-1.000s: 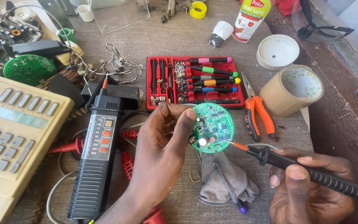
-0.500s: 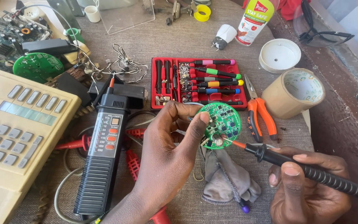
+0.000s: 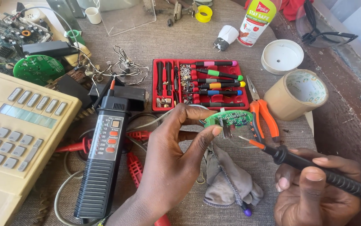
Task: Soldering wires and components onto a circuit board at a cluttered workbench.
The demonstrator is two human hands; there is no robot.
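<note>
Fingers and thumb of the left hand [image 3: 176, 159] pinch the small round green circuit board [image 3: 228, 119] by its edge above the table, but the board, which faced the camera half a second ago, is now tipped almost edge-on. Right hand [image 3: 314, 188] stays wrapped around the black-handled soldering iron [image 3: 310, 165], whose orange-collared tip has drawn back and now hangs just below and right of the board, over the crumpled grey cloth [image 3: 226, 180] and near the orange-handled pliers [image 3: 264, 115].
</note>
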